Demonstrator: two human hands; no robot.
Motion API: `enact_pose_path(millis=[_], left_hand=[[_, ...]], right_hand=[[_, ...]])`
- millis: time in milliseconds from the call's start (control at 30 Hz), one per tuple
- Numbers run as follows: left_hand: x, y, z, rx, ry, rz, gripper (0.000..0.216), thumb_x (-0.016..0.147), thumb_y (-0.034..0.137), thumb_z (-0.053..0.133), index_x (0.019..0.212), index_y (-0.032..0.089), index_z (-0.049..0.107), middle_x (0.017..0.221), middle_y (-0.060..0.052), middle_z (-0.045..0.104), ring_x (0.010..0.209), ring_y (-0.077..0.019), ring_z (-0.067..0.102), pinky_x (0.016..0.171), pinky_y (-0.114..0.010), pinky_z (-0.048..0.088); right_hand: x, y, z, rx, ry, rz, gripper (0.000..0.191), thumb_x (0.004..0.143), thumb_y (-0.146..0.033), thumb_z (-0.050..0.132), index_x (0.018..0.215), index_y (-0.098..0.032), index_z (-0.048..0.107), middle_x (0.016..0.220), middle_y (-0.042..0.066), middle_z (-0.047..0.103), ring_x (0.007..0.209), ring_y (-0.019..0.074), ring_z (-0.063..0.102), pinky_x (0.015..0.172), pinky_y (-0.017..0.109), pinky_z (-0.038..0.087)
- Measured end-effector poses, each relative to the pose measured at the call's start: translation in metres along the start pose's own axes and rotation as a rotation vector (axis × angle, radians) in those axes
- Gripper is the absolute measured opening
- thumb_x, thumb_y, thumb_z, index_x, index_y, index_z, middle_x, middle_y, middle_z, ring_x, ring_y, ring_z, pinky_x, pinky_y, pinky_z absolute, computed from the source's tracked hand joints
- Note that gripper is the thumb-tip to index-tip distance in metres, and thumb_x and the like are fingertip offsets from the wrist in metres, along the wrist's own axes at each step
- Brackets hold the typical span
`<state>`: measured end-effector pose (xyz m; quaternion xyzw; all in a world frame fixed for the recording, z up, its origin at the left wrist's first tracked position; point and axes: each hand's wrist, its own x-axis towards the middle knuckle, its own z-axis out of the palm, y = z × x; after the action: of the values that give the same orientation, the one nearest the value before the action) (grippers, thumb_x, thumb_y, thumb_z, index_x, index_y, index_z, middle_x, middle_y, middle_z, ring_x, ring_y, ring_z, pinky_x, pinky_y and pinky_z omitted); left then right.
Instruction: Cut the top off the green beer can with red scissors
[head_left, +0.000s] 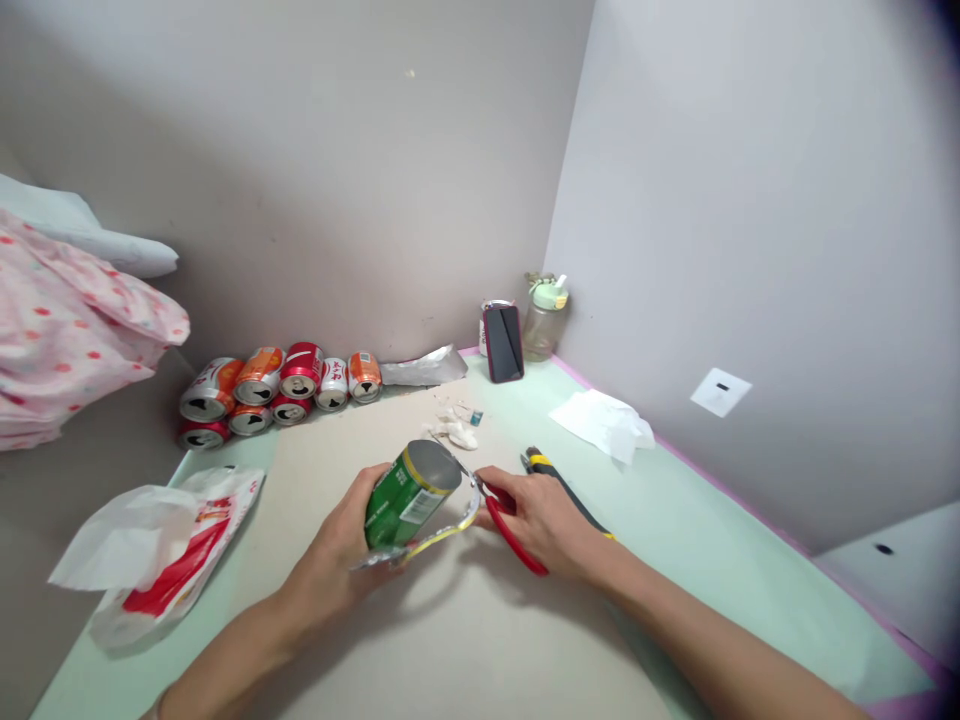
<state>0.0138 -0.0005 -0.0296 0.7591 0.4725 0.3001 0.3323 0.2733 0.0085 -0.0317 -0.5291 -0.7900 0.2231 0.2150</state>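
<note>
My left hand [349, 525] is wrapped round a green drink can [401, 508], which is tilted with its bare metal end up and to the right. A curled strip of cut metal [442, 533] with a yellow edge bends away from the can's lower side toward my right hand [544, 515]. My right hand is closed on red-handled pliers [517, 540]. Their small metal jaws touch or nearly touch the upper end of the strip; the exact contact is too small to tell. Black-and-yellow pliers [566, 485] lie just behind my right hand, partly covered by it.
Several empty cans [301, 370] are stacked along the back wall beside a silver metal sheet [424, 368]. A phone [504, 345] leans near a bottle [541, 325]. Crumpled tissue [457, 430] and white paper [604, 422] lie on the table. A tissue pack [180, 560] is at left.
</note>
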Motion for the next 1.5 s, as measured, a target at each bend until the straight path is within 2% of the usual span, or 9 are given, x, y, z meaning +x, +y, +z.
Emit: enact_pose_path(millis=[200,400,533,767,933,1067,1167,1333,1500], left_hand=[[0.001,0.016,-0.009,-0.086,-0.043,-0.070,0.055,0.079,0.037,0.071,0.125,0.023,0.044,0.112,-0.005,0.067,0.096,-0.0249,0.064,0.082,-0.032,0.050],[0.001,0.016,-0.017,-0.085,-0.092,-0.099,0.057,0.078,0.044,0.072,0.122,0.023,0.044,0.102,-0.004,0.067,0.087,-0.0243,0.064,0.075,-0.031,0.049],[0.001,0.016,-0.015,-0.088,-0.142,-0.061,0.054,0.081,0.042,0.070,0.124,0.024,0.042,0.108,-0.005,0.067,0.093,-0.0253,0.065,0.081,-0.033,0.050],[0.001,0.009,-0.001,-0.076,-0.040,-0.024,0.066,0.074,0.035,0.072,0.130,0.024,0.040,0.120,-0.009,0.066,0.101,-0.0279,0.064,0.090,-0.039,0.050],[-0.001,0.005,0.006,-0.057,-0.054,-0.058,0.066,0.074,0.028,0.071,0.133,0.024,0.041,0.116,-0.008,0.065,0.097,-0.0256,0.065,0.083,-0.035,0.054],[-0.001,0.008,0.006,-0.080,-0.152,-0.088,0.066,0.076,0.026,0.071,0.134,0.025,0.039,0.114,-0.007,0.065,0.094,-0.0240,0.065,0.077,-0.031,0.055],[-0.001,0.013,0.003,-0.066,-0.147,-0.091,0.065,0.076,0.026,0.072,0.132,0.025,0.040,0.111,-0.007,0.066,0.093,-0.0234,0.065,0.080,-0.032,0.055],[0.002,0.018,-0.005,-0.076,-0.184,-0.172,0.055,0.078,0.039,0.072,0.125,0.023,0.049,0.098,-0.003,0.069,0.082,-0.0231,0.064,0.068,-0.030,0.053],[0.002,0.011,-0.014,-0.113,-0.197,-0.144,0.063,0.074,0.036,0.078,0.130,0.027,0.050,0.116,-0.004,0.067,0.103,-0.0266,0.063,0.081,-0.031,0.054]], right_hand=[[0.001,0.000,-0.004,0.077,-0.013,-0.015,0.037,0.092,-0.057,0.053,0.079,-0.023,0.058,0.059,-0.005,0.041,0.057,0.0138,0.031,0.056,0.025,0.028],[0.000,0.002,-0.007,0.247,-0.074,-0.038,0.040,0.092,-0.060,0.055,0.079,-0.022,0.059,0.062,-0.006,0.037,0.060,0.0125,0.031,0.055,0.022,0.030],[0.000,0.004,-0.006,0.138,-0.037,-0.040,0.032,0.091,-0.056,0.059,0.089,-0.024,0.061,0.061,-0.007,0.047,0.058,0.0131,0.036,0.059,0.023,0.034],[-0.001,0.007,-0.002,0.001,0.042,-0.064,0.025,0.093,-0.048,0.058,0.105,-0.026,0.061,0.083,0.001,0.065,0.068,0.0173,0.054,0.069,0.026,0.041],[-0.002,0.004,-0.004,0.138,-0.074,-0.062,0.017,0.094,-0.031,0.053,0.104,-0.025,0.064,0.083,0.000,0.068,0.069,0.0160,0.055,0.067,0.024,0.040],[-0.001,0.002,-0.003,0.130,-0.032,-0.054,0.020,0.092,-0.035,0.055,0.105,-0.025,0.066,0.077,-0.002,0.064,0.065,0.0142,0.050,0.063,0.023,0.037],[-0.001,0.001,-0.001,0.077,0.029,-0.052,0.022,0.091,-0.042,0.058,0.101,-0.025,0.067,0.070,-0.003,0.059,0.060,0.0133,0.044,0.061,0.023,0.035],[-0.003,-0.002,-0.005,0.102,-0.026,-0.018,0.021,0.092,-0.040,0.055,0.098,-0.027,0.069,0.064,-0.004,0.054,0.059,0.0136,0.040,0.059,0.023,0.034],[-0.003,-0.003,-0.006,0.180,-0.047,-0.037,0.024,0.091,-0.046,0.057,0.083,-0.024,0.062,0.063,-0.005,0.049,0.060,0.0130,0.037,0.058,0.023,0.032]])
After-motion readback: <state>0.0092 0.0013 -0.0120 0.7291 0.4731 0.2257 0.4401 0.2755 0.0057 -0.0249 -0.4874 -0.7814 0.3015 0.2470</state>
